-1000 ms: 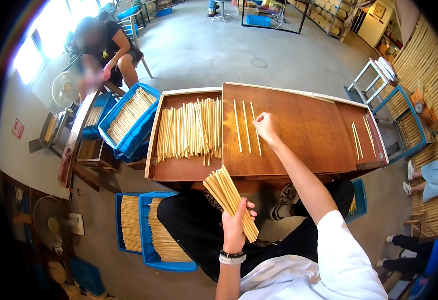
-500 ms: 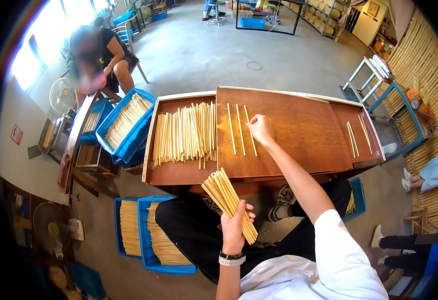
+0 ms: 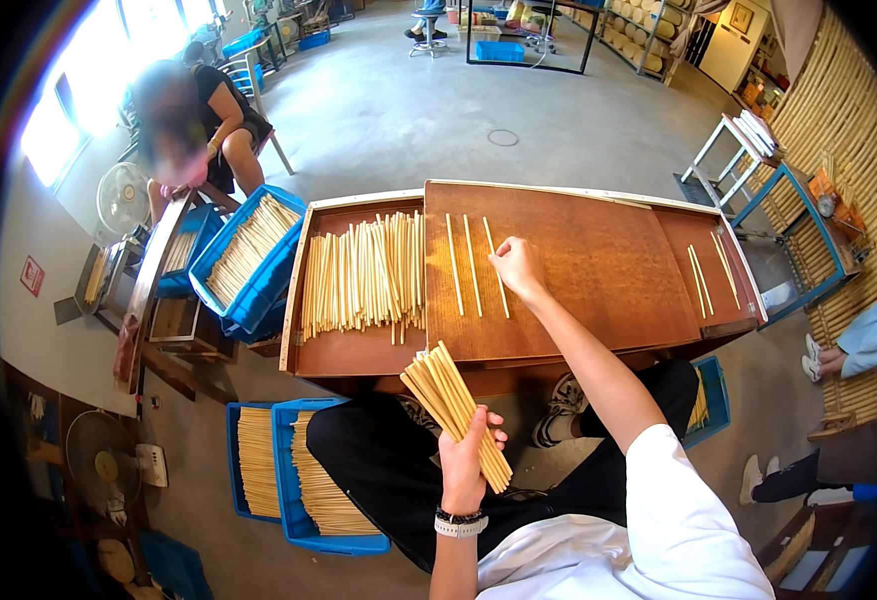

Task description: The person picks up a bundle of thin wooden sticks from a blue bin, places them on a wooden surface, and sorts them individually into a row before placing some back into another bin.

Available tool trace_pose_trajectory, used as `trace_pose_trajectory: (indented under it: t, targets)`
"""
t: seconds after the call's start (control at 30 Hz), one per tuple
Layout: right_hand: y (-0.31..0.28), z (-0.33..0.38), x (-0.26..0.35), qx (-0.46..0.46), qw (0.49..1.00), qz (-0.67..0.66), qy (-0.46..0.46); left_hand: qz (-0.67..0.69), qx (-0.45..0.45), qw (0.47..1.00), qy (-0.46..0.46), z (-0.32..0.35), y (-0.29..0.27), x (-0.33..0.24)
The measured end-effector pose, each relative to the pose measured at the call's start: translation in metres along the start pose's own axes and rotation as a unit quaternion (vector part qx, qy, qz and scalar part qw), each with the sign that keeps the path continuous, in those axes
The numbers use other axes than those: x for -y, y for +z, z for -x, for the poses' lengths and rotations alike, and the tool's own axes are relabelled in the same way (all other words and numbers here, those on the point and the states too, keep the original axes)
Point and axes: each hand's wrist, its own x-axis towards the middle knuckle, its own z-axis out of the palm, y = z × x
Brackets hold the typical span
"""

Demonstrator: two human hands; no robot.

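My left hand [image 3: 467, 462] is wrapped round a thick bundle of pale bamboo sticks [image 3: 451, 405], held slanted above my lap at the table's near edge. Over the brown wooden board [image 3: 579, 270], my right hand [image 3: 521, 268] is closed, its thumb and fingertips pinched at the third stick [image 3: 496, 275] in a short row. Two more sticks [image 3: 464, 265] lie roughly parallel to its left, spaced apart. A dense layer of sticks [image 3: 364, 275] fills the tray section left of the board. Several single sticks [image 3: 701, 280] lie in the right section.
Blue crates of sticks [image 3: 249, 250] stand at the left, with more crates [image 3: 331, 545] on the floor by my left leg and one [image 3: 711, 400] beyond my right. A co-worker [image 3: 224, 125] sits at the far left near a fan [image 3: 124, 197]. Other people stand at the right.
The view has shifted slightly. Both hands keep nearly the same place, my right still at the third stick. A person with a blue basket has come into sight at the right edge.
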Motion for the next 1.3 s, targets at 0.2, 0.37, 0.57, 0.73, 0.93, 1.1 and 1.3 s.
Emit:
trace_pose_trajectory:
  t: [0.2, 0.37, 0.57, 0.73, 0.93, 1.1, 1.3]
  targets:
    - [-0.001, 0.000, 0.002, 0.010, 1.000, 0.011, -0.002, -0.005, 0.002, 1.000, -0.003, 0.000, 0.004, 0.001]
    - [0.001, 0.003, 0.016, 0.007, 1.000, 0.022, 0.006, -0.002, 0.002, 1.000, 0.000, 0.000, 0.004, 0.001]
    - [0.010, -0.004, 0.006, -0.004, 1.000, -0.010, -0.015, -0.006, 0.000, 1.000, 0.000, 0.000, 0.004, 0.000]
    - [0.009, -0.004, 0.002, 0.002, 1.000, 0.006, -0.020, -0.012, -0.001, 1.000, -0.003, 0.000, 0.005, 0.000]
    - [0.002, 0.001, 0.010, -0.003, 1.000, 0.011, -0.014, -0.015, -0.003, 1.000, -0.003, -0.001, 0.005, 0.001]
    - [0.001, 0.002, 0.013, 0.012, 1.000, 0.020, -0.001, -0.013, -0.004, 1.000, -0.002, -0.001, 0.005, 0.000]
    - [0.008, -0.005, 0.000, 0.014, 0.999, 0.015, -0.027, -0.005, -0.004, 1.000, -0.009, -0.001, 0.006, 0.002]
